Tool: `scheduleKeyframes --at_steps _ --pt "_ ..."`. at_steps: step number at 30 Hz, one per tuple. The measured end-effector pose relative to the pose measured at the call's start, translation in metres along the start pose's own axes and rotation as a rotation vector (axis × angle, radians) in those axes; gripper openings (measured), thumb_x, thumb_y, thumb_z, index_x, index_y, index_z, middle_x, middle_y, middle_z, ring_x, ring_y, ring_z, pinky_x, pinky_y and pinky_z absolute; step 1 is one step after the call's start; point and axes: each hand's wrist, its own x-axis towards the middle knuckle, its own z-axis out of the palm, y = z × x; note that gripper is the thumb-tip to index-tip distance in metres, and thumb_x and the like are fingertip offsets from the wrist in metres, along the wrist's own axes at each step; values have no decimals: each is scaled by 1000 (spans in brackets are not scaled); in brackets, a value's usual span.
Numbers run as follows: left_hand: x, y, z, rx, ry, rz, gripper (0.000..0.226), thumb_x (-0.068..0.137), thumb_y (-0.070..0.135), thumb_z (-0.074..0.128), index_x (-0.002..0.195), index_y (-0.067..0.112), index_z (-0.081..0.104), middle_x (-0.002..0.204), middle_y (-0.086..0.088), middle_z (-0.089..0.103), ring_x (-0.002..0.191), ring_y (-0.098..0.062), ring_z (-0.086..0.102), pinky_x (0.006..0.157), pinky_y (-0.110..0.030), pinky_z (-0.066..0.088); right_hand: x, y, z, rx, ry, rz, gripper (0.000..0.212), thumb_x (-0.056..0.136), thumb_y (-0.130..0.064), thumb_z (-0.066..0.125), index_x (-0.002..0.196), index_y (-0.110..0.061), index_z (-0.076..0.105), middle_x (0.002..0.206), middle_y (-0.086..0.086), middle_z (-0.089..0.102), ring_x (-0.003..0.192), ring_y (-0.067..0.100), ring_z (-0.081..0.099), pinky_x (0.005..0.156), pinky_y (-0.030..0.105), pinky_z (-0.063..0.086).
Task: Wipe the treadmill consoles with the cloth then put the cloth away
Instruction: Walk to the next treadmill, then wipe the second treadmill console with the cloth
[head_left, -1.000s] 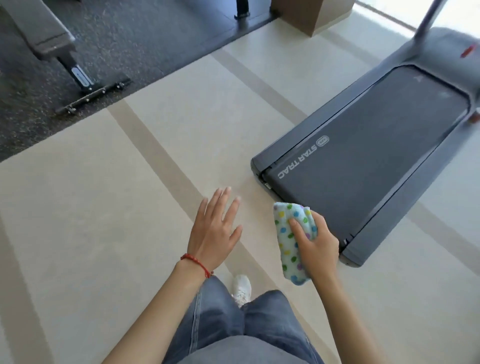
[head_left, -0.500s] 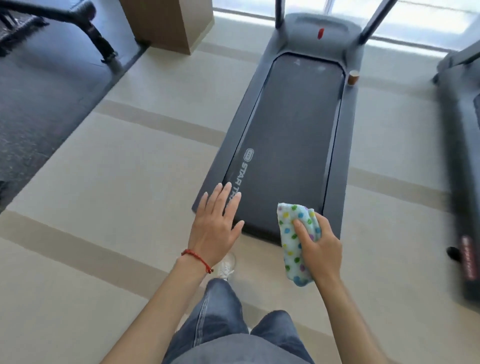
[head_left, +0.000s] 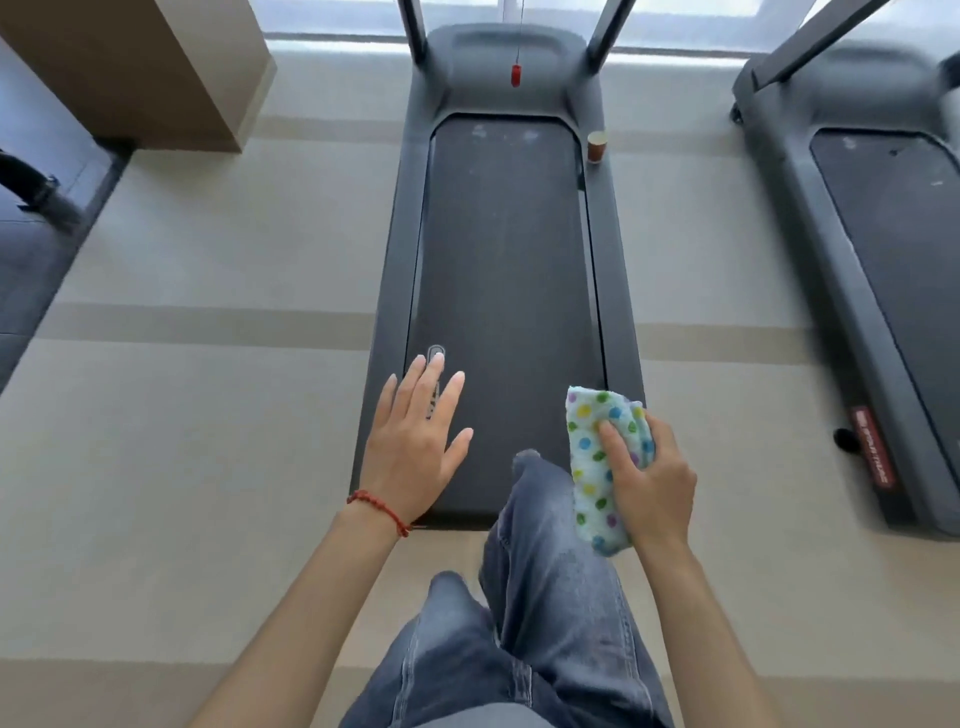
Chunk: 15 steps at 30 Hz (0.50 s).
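Observation:
My right hand grips a folded white cloth with coloured dots, held over the rear right corner of a grey treadmill. My left hand hovers with straight, spread fingers above the rear left of the belt and holds nothing. The treadmill's console is above the top edge of the view; only its two uprights and a red safety clip hanging on a cord show. My right leg in jeans steps onto the belt's rear end.
A second treadmill stands to the right. A small brown cup sits on the first treadmill's right side rail. A wooden column rises at the upper left, with dark rubber flooring beside it. Beige striped floor lies between.
I have turned and walked up behind the treadmill, which now lies straight ahead. My leg has stepped onto its belt. Both hands keep their pose, the cloth still in the right.

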Motion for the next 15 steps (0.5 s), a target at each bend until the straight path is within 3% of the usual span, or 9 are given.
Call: scheduleKeyframes --at_steps 6,15 --pt "64 -7 18 -27 -32 3 53 89 37 38 133 9 47 141 -17 44 133 -30 33 105 -50 36 66 -20 10 14 15 -17 35 85 -39 63 115 -23 57 82 -11 61 77 14 61 62 20 43" --pt "226 1 32 -27 -71 20 53 90 37 37 133 8 48 140 -17 45 132 -31 35 106 -50 34 218 -79 15 44 -22 -45 36 84 -40 64 116 -24 57 86 -9 64 78 13 62 67 24 48"
